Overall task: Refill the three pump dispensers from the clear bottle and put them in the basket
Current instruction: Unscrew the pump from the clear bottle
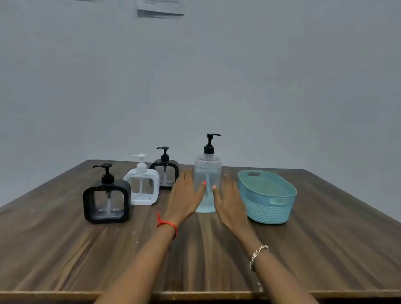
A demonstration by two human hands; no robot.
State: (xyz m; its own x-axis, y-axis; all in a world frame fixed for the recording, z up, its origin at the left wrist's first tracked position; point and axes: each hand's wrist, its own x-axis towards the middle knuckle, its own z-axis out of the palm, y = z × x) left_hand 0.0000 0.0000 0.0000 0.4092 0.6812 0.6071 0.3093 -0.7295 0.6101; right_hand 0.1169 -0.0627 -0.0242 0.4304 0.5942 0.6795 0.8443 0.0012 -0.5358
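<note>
clear bottle (206, 176): upright on the wooden table (210, 253), mid-table, between the two hands; long axis vertical, black pump on top, spout pointing right.
left hand (184, 198): fingers spread and straight, on the bottle's left side; thumb tip lies across the front of the bottle. Can't tell if the palm touches. Not closed around it.
right hand (230, 203): fingers extended, flat, just beside the bottle's right side; thumb tip at the bottle's front edge. No wrap, contact unclear.
liquid: pale blue, fills the lower half of the bottle.
black dispenser, near (107, 198): upright, far left, spout pointing left.
white dispenser (141, 184): upright, just behind and right of it, spout left.
black dispenser, far (165, 173): upright, behind the white one, spout left, just left of the left hand.
basket (266, 200): teal, right of the right hand, nothing seen inside.
wrists: red thread (167, 224) on left, metal bracelet (257, 254) on right.
</note>
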